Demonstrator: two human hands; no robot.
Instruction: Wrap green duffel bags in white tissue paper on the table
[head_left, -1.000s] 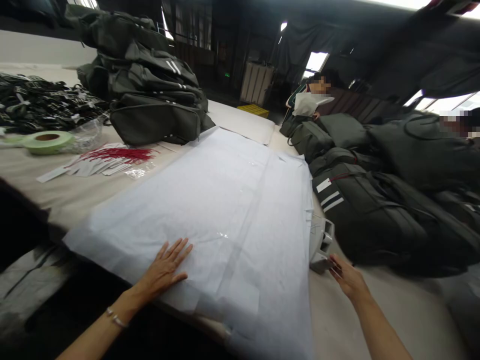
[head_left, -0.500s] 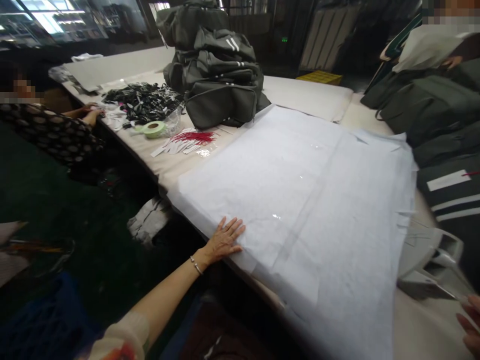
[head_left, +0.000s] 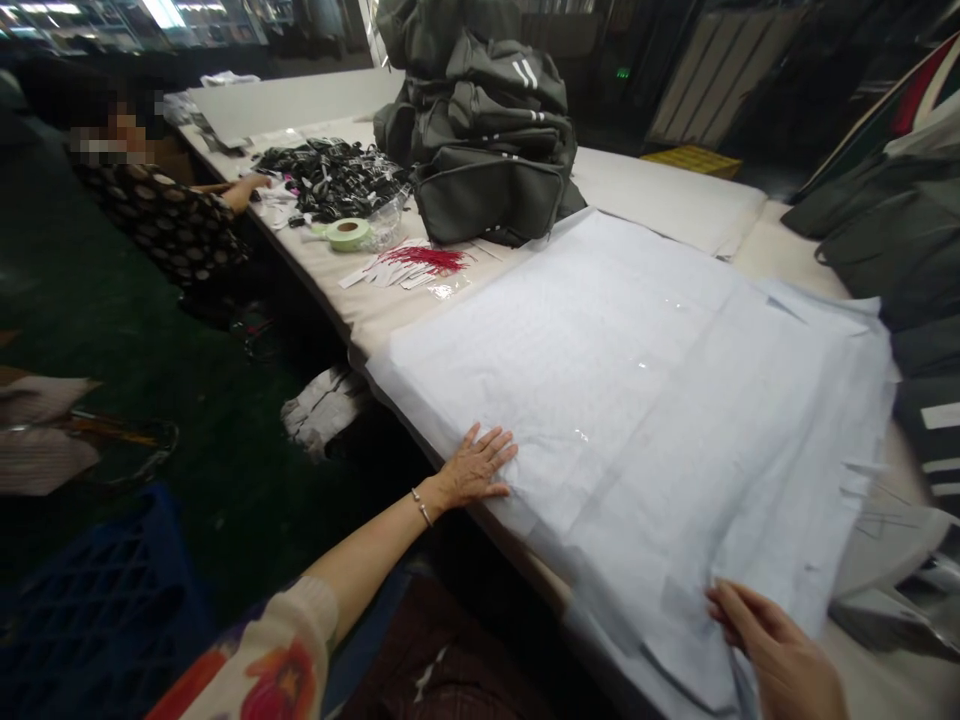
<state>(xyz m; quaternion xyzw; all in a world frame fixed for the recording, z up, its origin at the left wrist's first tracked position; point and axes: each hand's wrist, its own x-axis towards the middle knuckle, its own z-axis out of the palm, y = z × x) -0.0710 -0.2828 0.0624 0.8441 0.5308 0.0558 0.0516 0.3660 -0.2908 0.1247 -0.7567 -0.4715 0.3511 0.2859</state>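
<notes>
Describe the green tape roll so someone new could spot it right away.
Start at the pile of dark duffel bags on the long table. Just left of it, beside the red-stringed tags, lies the tape roll: the only pale green ring there.

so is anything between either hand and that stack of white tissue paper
Nothing visible is. The left hand lies flat on the white tissue paper at its near edge, and the right hand touches the sheets at the near right corner. The grey bags sit past the stack's far edge.
</notes>
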